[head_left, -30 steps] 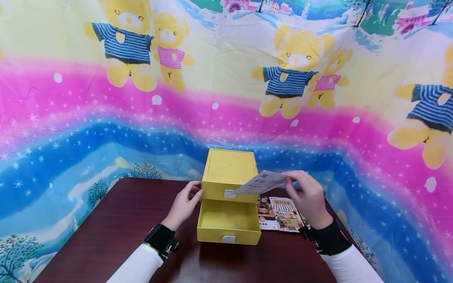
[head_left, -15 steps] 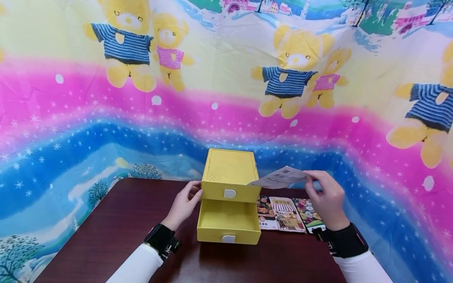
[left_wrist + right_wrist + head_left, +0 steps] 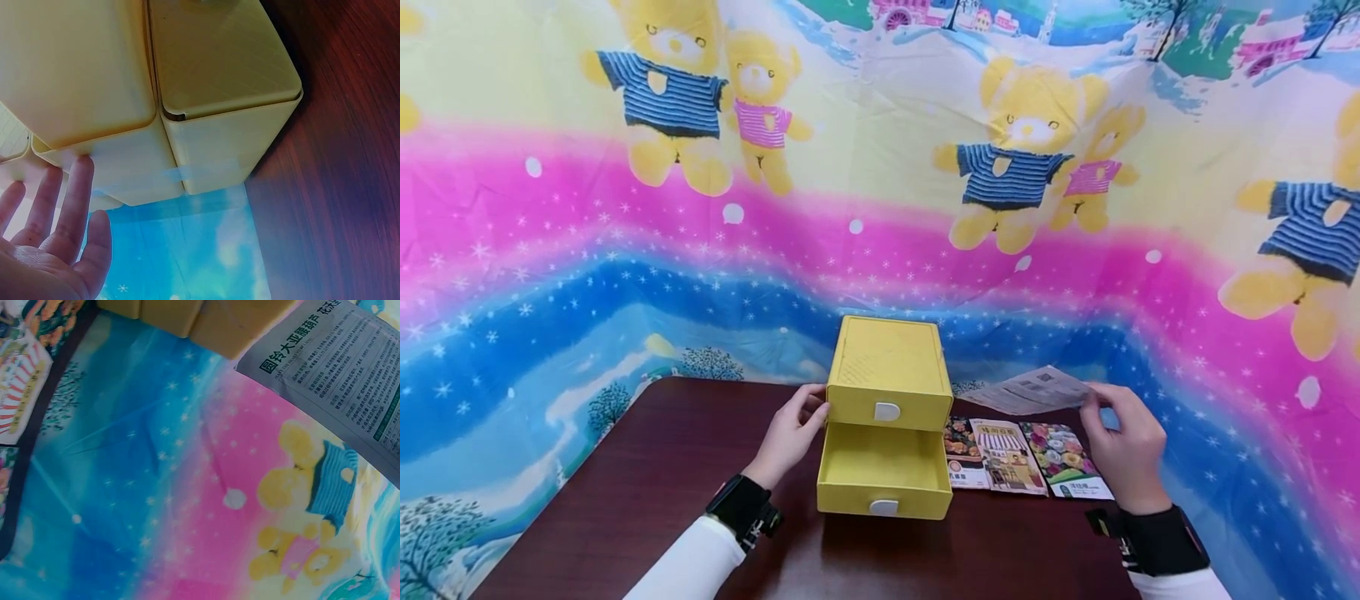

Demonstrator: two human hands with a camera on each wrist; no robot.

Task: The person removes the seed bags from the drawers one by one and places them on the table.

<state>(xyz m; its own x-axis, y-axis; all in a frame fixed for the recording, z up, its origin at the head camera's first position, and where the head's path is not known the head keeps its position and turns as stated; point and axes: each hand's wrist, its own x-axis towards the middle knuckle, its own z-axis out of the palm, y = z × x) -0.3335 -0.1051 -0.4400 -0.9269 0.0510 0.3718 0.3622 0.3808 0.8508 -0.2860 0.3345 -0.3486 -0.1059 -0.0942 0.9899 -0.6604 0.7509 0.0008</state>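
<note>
A yellow drawer cabinet (image 3: 891, 350) stands on the table, its lower drawer (image 3: 883, 504) pulled out and showing a bare floor. My left hand (image 3: 790, 433) rests against the cabinet's left side near the upper drawer; in the left wrist view its fingers (image 3: 78, 194) are extended, tips at the yellow wall. To the right, my right hand (image 3: 1127, 442) pinches one end of a paper seed packet (image 3: 1033, 392), held tilted above the table. Printed text covers the packet's visible face (image 3: 337, 375) in the right wrist view, where the hand itself is out of sight.
Three more packets lie in a row right of the cabinet: one with orange flowers (image 3: 966, 454), one with a striped awning (image 3: 1009, 457), one with mixed blooms (image 3: 1067, 458). A bear-print cloth (image 3: 880, 167) hangs behind the dark wooden table (image 3: 700, 467).
My right hand has moved right with the packet, away from the cabinet front and then slightly down, uncovering the mixed-bloom packet. The left hand stays at the cabinet.
</note>
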